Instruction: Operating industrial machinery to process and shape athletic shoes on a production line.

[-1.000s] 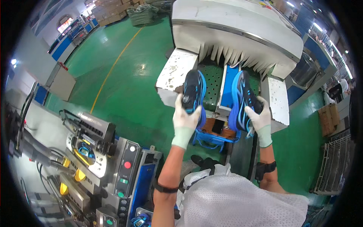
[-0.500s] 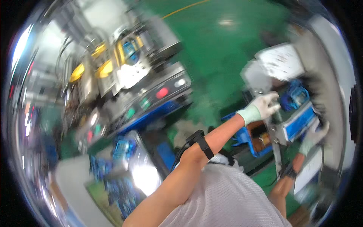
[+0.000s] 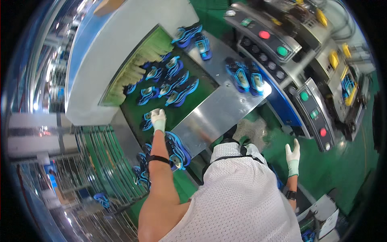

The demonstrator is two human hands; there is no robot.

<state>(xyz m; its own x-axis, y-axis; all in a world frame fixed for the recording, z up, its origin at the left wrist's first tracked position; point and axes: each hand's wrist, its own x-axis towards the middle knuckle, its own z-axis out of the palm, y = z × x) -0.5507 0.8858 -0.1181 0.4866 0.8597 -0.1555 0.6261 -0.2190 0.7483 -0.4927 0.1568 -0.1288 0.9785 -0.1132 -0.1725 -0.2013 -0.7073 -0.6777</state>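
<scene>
Several black-and-blue shoes (image 3: 176, 94) sit on a dark green conveyor belt (image 3: 189, 113) that runs out from under a fringed curtain. Over the belt's near left part is my left hand (image 3: 158, 117), in a white glove. Its fingers are curled against a shoe (image 3: 146, 122) at its left side; the glove hides part of the grip. My right hand (image 3: 293, 156), gloved too, hangs out to the right above the green floor. Its thumb and fingers are apart and hold nothing.
More shoes (image 3: 177, 151) stand beside my left forearm, and a pair (image 3: 244, 76) rests on the metal table (image 3: 205, 123). To the right is a machine with a button panel (image 3: 318, 117) and yellow parts. A wire rack (image 3: 107, 161) stands at left.
My view has swung from the machine and side bench to the conveyor. My left hand has left the bench for a shoe on the belt; my right hand has moved away from the bench.
</scene>
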